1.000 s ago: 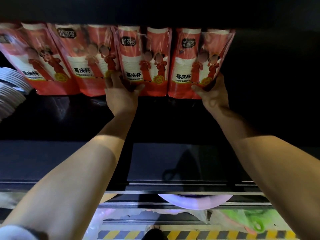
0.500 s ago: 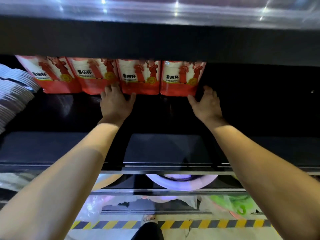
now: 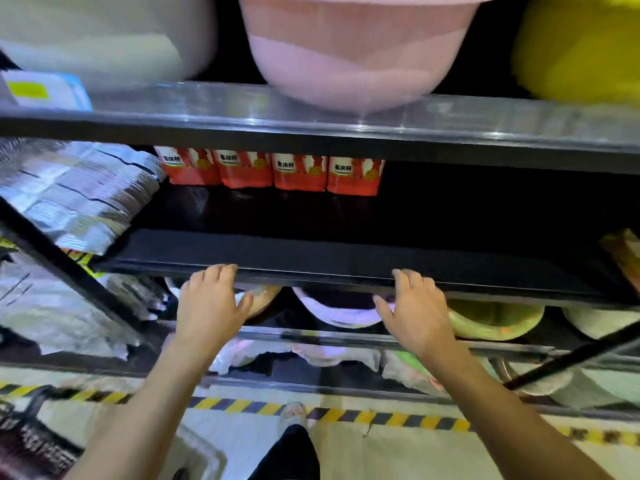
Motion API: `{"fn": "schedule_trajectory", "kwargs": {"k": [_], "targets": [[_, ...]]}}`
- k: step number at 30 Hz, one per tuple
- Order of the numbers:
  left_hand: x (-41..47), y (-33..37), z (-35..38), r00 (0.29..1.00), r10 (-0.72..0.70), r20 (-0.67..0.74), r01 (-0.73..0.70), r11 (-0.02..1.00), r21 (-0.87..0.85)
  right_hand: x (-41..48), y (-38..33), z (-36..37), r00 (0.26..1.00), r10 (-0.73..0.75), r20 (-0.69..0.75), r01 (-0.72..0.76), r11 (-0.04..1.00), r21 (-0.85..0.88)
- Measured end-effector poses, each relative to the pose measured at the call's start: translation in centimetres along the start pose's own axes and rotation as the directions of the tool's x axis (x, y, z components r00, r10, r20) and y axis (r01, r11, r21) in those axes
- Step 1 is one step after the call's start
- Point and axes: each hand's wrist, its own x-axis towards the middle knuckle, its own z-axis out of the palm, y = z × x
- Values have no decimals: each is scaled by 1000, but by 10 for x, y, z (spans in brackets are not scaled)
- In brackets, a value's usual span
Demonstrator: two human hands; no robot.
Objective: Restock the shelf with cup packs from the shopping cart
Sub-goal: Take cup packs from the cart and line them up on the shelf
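Red cup packs point(image 3: 273, 171) stand four in a row at the back of the dark shelf point(image 3: 329, 268), side by side and touching. Both hands are out in front of the shelf edge and hold nothing. The left hand point(image 3: 211, 306) has loose, slightly spread fingers, and the right hand point(image 3: 414, 313) looks the same. I think this batch is put away, so the next job is to get more packs. That means turning and reaching down to the shopping cart, which I cannot see clearly. A stack of shiny foil trays point(image 3: 76, 195) sits just left of the packs. A big pink bowl point(image 3: 346, 53) sits on the shelf above. A slanted black bar point(image 3: 69, 271) low on the left could bump an arm.
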Motion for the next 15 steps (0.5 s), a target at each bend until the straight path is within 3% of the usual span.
{"fn": "schedule_trajectory", "kwargs": {"k": [8, 15], "targets": [[-130, -74, -4, 994, -97, 56, 96, 995, 29, -127, -19, 14, 993, -100, 60, 95, 993, 72], [-234, -145, 2, 988, -149, 42, 148, 988, 34, -191, -89, 12, 960, -278, 23, 275, 958, 77]]}}
